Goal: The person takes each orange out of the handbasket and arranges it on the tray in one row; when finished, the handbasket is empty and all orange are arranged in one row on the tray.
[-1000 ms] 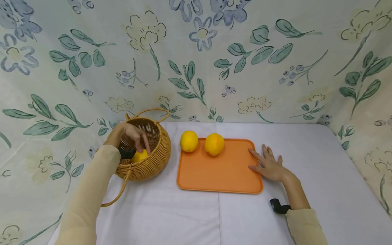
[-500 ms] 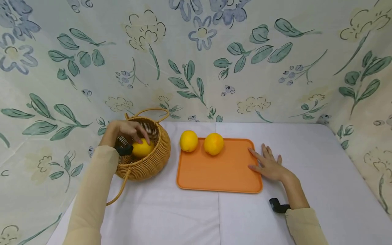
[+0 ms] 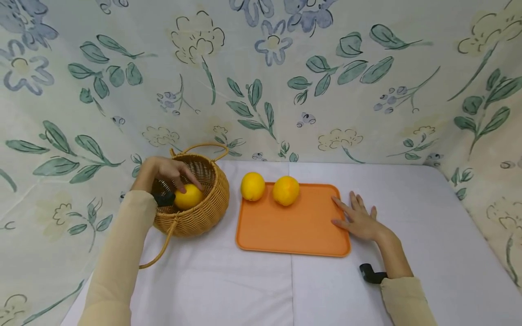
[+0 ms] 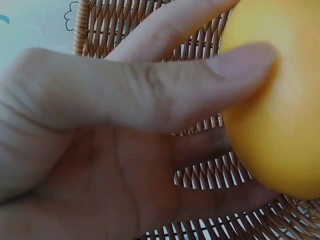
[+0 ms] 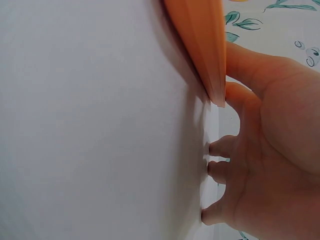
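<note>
My left hand point(image 3: 170, 172) reaches into the wicker basket point(image 3: 204, 213) and pinches a yellow lemon point(image 3: 189, 197) there. In the left wrist view the thumb presses on the near side of the lemon point(image 4: 285, 125), with fingers reaching around behind and below it. My right hand point(image 3: 360, 221) lies spread at the right edge of the orange tray point(image 3: 293, 231), thumb and a finger on its rim. In the right wrist view the other fingertips of that hand point(image 5: 270, 135) touch the white cloth beside the tray's rim point(image 5: 205, 50).
A second lemon point(image 3: 253, 186) sits at the tray's back left corner. A rounder, more orange fruit point(image 3: 286, 190) lies beside it, near the back edge. One basket handle point(image 3: 163, 249) droops onto the white cloth point(image 3: 212, 290). A floral curtain point(image 3: 261, 90) hangs behind.
The lemon has come more into view inside the basket, with the left hand and forearm drawn slightly up and left. The right hand and the fruits on the tray stay put.
</note>
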Demonstrator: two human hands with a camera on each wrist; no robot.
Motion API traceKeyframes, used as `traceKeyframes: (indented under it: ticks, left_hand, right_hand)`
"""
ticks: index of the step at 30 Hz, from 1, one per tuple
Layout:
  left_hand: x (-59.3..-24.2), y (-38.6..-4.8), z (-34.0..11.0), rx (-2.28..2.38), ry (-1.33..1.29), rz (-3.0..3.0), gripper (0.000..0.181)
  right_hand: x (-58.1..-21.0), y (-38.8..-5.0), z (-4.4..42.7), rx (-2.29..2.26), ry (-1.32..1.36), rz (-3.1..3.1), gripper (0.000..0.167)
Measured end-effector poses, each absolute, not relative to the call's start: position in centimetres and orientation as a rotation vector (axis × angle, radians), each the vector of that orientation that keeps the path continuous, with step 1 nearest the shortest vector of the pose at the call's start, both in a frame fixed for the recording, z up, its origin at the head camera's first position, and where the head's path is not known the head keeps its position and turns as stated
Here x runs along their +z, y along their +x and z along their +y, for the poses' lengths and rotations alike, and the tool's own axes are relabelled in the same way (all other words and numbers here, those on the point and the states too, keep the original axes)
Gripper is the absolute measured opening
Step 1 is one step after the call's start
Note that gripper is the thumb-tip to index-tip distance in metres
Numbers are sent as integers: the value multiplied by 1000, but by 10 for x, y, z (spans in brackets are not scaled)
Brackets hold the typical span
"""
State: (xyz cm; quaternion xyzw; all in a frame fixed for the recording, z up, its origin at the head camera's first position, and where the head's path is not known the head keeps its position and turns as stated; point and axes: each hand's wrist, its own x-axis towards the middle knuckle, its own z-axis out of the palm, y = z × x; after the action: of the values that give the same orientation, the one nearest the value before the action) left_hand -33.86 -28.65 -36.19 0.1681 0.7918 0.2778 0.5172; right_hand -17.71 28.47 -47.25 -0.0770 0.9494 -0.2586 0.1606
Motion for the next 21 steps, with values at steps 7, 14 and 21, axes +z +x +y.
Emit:
traceKeyframes:
  ticks: [7, 14, 21]
  left_hand:
    - [-363, -340, -286, 657, 438, 2027, 44]
    - [-365, -340, -290, 697, 435, 2114, 47]
    - [-363, -339, -291, 691, 428, 2000, 69]
  right_hand:
    - [-473, -177, 286, -751, -214, 2701, 85]
    - [-473, -177, 286, -751, -217, 2705, 83]
    - [-473, -176, 286, -756, -229, 2706, 83]
